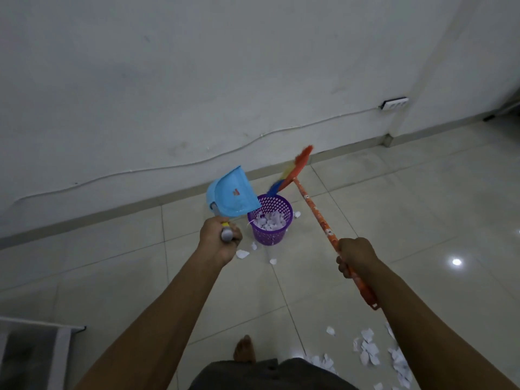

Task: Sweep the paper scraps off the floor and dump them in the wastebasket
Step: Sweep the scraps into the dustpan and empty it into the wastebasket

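At 12 o'clock from the person, near the white wall (197, 80), the purple mesh wastebasket (267, 238) stands upright on the tiled floor (112, 271), part-filled with white paper scraps (271, 220). The left hand (219, 238) has its fingers curled tight round the grey handle of the blue dustpan (232, 192). The pan is raised and tilted, its lip over the basket rim at the basket's 10 o'clock; cannot tell if it touches. The right hand (356, 257), at 2 o'clock from the person, is a fist wrapped round the orange broom handle (318, 218), with the handle's end sticking out behind the hand along the forearm. The broom head (295, 170), orange with blue and yellow bristles, is off the floor at the basket's 12 to 1 o'clock, bristle tips by the far rim. Loose floor scraps: a few (242, 253) at the basket's 6 to 7 o'clock, one at its 3 o'clock, and a bigger scatter (371, 350) at the frame's 5 o'clock. A bare foot (244, 349) is at 6 o'clock. A white cable (225, 153) runs along the wall to a socket strip (394, 103) at the frame's 2 o'clock.
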